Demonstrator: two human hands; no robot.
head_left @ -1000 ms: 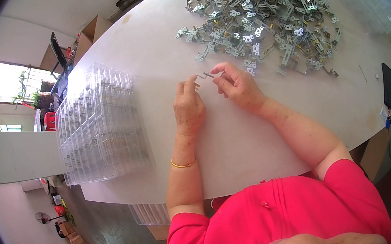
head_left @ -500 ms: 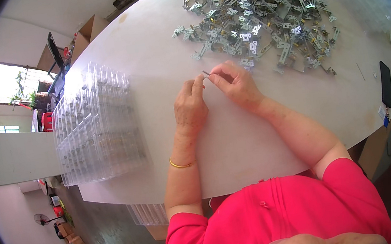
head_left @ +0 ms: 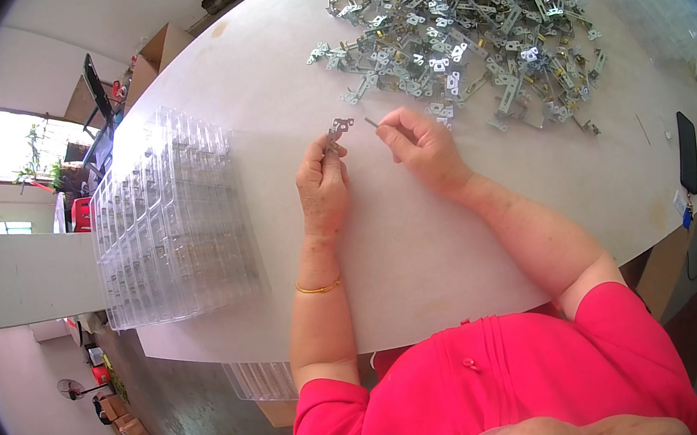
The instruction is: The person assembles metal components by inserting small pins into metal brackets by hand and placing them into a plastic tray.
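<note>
Two hands hold a small metal bracket (head_left: 339, 130) and pin (head_left: 371, 122).

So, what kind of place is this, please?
Probably a small workshop where parts are assembled by hand. A big pile of small metal parts lies on a long white table, clear plastic trays are stacked at the left, and the left hand and right hand each hold a small metal piece.

We are in a small workshop for assembly work: a long white table (head_left: 421, 234) carries a heap of metal brackets (head_left: 463, 17) and stacked clear plastic trays (head_left: 168, 219), with cardboard boxes (head_left: 155, 54) along the wall.
</note>
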